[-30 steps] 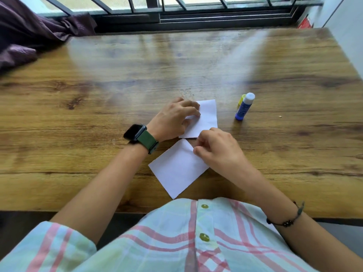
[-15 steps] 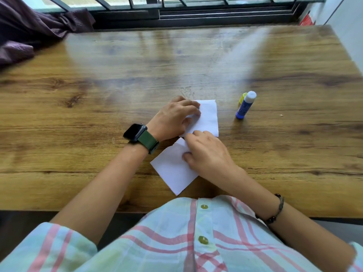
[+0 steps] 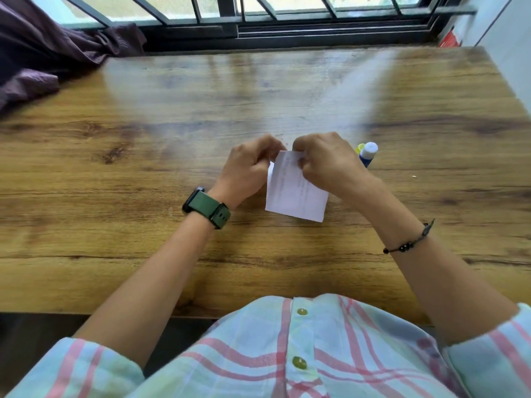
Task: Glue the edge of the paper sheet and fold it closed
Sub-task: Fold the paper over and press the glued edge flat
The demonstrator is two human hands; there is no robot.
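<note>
A small white paper sheet (image 3: 296,193), seemingly light, thin and easily creased, is pinched at its top corners by the left hand (image 3: 248,168) and right hand (image 3: 327,163) above a wooden table (image 3: 143,156), a glue stick (image 3: 367,153) just beside.
</note>
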